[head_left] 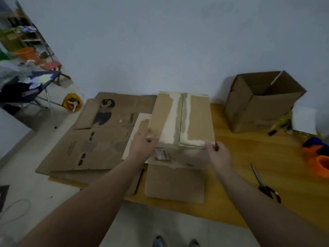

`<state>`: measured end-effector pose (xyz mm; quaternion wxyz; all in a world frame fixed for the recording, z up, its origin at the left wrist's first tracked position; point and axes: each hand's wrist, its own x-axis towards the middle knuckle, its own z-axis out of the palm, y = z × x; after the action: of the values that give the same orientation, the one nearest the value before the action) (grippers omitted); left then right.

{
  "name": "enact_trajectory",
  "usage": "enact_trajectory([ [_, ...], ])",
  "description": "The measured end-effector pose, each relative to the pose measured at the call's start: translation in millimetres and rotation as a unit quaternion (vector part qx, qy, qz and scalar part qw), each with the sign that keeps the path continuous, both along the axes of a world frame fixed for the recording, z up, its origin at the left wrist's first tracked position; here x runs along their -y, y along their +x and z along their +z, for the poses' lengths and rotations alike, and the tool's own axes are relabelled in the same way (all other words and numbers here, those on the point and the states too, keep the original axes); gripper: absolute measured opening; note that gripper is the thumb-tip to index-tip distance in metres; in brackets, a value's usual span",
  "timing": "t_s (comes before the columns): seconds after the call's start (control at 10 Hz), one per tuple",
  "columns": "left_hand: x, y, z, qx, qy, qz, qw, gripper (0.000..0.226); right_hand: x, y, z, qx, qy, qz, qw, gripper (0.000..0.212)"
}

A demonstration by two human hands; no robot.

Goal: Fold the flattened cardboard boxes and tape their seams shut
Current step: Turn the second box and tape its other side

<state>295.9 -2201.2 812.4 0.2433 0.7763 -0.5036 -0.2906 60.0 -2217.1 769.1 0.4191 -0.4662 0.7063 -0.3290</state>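
A small cardboard box stands folded up on the wooden table, its two top flaps meeting along a middle seam edged with pale torn strips. My left hand grips the box's near left corner. My right hand holds its near right corner with curled fingers. One flap lies flat toward me. Flattened boxes are stacked to the left.
An open erected box stands at the back right against the wall. Scissors lie at the right. An orange and blue tape dispenser sits at the right edge. A yellow tape roll lies on the floor, left.
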Motion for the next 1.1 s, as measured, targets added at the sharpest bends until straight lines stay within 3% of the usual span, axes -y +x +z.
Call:
enact_trajectory([
  [0.1,-8,-25,-23,0.01,-0.012,-0.041,0.999,0.043,-1,-27,1,0.006,-0.037,0.004,0.999,0.046],
  [0.2,-16,-38,-47,0.04,0.005,-0.051,0.998,0.043,-14,-58,-21,-0.068,0.062,0.099,0.991,0.055],
  [0.3,-21,-46,-50,0.128,-0.004,-0.051,0.99,0.04,-39,-84,-48,-0.328,0.101,0.105,0.933,0.058],
  [0.4,-29,-67,-39,0.185,-0.045,-0.078,0.979,0.038,-62,-97,-63,-0.435,0.189,0.15,0.868,0.064],
  [0.5,-39,-83,-39,0.2,-0.051,-0.111,0.972,0.037,-78,-106,-86,-0.432,0.266,0.148,0.849,0.023],
  [0.6,-46,-92,-36,0.18,-0.062,-0.112,0.975,0.033,-82,-104,-62,-0.399,0.112,0.149,0.898,0.022],
  [0.7,-49,-105,-17,0.101,-0.08,-0.118,0.985,0.034,-80,-92,-43,-0.429,-0.133,0.117,0.886,0.025],
  [0.8,-44,-122,14,-0.08,-0.076,-0.137,0.984,0.051,-66,-81,-11,-0.444,-0.317,0.104,0.831,0.039],
  [0.9,-36,-127,45,-0.196,-0.079,-0.113,0.971,0.065,-52,-63,18,-0.457,-0.422,0.194,0.759,0.047],
  [1.0,-32,-111,66,-0.111,-0.108,-0.109,0.982,0.041,-34,-52,38,-0.452,-0.523,0.257,0.675,0.038],
  [1.1,-33,-90,67,-0.063,-0.105,-0.076,0.99,0.021,-25,-39,51,-0.383,-0.587,0.311,0.642,0.035],
])
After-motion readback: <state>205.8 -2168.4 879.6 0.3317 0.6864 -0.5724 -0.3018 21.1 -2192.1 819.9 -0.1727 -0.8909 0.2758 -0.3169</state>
